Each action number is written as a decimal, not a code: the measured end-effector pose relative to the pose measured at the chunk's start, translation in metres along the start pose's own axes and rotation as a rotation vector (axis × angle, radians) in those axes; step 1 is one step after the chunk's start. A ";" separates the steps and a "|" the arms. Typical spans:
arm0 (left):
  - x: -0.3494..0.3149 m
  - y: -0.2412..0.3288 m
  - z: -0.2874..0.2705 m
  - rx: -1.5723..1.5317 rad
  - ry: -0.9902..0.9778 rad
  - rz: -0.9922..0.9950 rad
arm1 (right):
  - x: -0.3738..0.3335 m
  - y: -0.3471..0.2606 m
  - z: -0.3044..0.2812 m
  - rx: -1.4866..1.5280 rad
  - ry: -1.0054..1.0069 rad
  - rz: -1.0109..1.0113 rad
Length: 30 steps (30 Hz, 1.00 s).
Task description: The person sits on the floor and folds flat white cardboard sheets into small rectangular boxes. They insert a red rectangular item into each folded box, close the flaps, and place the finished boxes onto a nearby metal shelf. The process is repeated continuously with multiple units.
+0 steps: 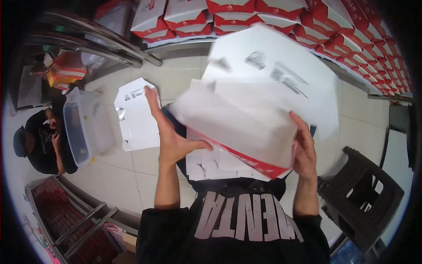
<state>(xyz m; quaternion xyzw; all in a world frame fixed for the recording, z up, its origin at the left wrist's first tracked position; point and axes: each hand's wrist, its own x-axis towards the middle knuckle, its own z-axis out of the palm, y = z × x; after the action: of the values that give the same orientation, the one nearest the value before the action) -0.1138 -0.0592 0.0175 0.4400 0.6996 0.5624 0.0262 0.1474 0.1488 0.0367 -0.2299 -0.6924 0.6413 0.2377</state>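
A partly folded white and red cardboard box [246, 119], blurred by motion, is tilted above my lap with its large white flap spread toward the far side. My right hand [304, 152] grips its right edge, the thumb hidden behind the board. To the left, my left hand [171, 136] is open, fingers stretched forward and thumb pointing at the box; it holds nothing. Beneath the box, flat white cardboard blanks [200, 166] lie across my lap. Another flat white blank [138, 116] rests on the tiled floor beyond my left hand.
Stacked red and white boxes [233, 17] line the far side and right. A clear plastic bin [90, 123] stands at left, beside a seated person [41, 141] in a cap. A dark plastic stool [362, 193] is at right, a metal rack [66, 220] at lower left.
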 end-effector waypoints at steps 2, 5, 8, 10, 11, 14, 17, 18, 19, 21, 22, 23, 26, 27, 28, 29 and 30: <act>0.005 -0.003 -0.012 0.224 -0.286 0.131 | 0.020 0.021 -0.011 -0.254 0.093 -0.092; 0.005 0.007 -0.007 0.385 -0.754 0.349 | 0.024 0.011 0.004 -0.715 0.043 -0.194; -0.020 0.013 0.024 0.533 -0.886 0.448 | 0.002 -0.008 0.046 -0.844 -0.506 -0.329; -0.025 0.014 0.034 0.458 -0.986 0.426 | -0.006 0.001 0.053 -0.709 -0.547 -0.348; -0.020 0.010 0.035 0.306 -0.991 0.272 | -0.009 0.008 0.045 -0.606 -0.511 -0.235; -0.002 -0.016 0.026 -0.111 -0.997 -0.025 | -0.017 0.024 0.013 -0.405 -0.379 -0.331; 0.003 -0.002 0.030 -0.092 -1.025 -0.160 | -0.029 0.019 0.006 -0.396 -0.362 -0.314; 0.006 0.004 0.035 -0.042 -1.050 -0.157 | -0.030 0.009 0.012 -0.451 -0.405 -0.193; 0.009 0.012 0.040 0.009 -1.073 -0.156 | -0.031 0.002 0.020 -0.503 -0.450 -0.072; 0.020 0.025 0.047 0.067 -1.091 -0.135 | -0.029 0.007 0.027 -0.634 -0.303 -0.474; 0.023 0.030 0.049 0.071 -1.075 -0.124 | -0.029 0.012 0.028 -0.652 -0.203 -0.456; 0.027 0.035 0.050 0.076 -1.059 -0.114 | -0.028 0.014 0.028 -0.669 -0.103 -0.438; 0.038 0.049 0.050 0.207 -1.045 -0.074 | -0.011 0.007 0.030 -0.758 0.037 -0.499; 0.037 0.048 0.051 0.221 -1.041 -0.063 | -0.008 0.004 0.032 -0.741 0.012 -0.462; 0.036 0.046 0.052 0.232 -1.038 -0.046 | -0.005 -0.002 0.033 -0.801 -0.111 -0.408; 0.036 0.045 0.053 0.243 -1.033 -0.029 | -0.002 -0.002 0.036 -0.830 -0.161 -0.433; 0.036 0.046 0.053 0.252 -1.042 -0.035 | 0.004 -0.001 0.039 -0.857 -0.212 -0.458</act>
<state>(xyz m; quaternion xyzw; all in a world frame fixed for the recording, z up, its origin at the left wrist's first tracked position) -0.0807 0.0030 0.0516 0.6488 0.6631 0.1806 0.3266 0.1203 0.1210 0.0357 -0.0827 -0.9468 0.2500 0.1849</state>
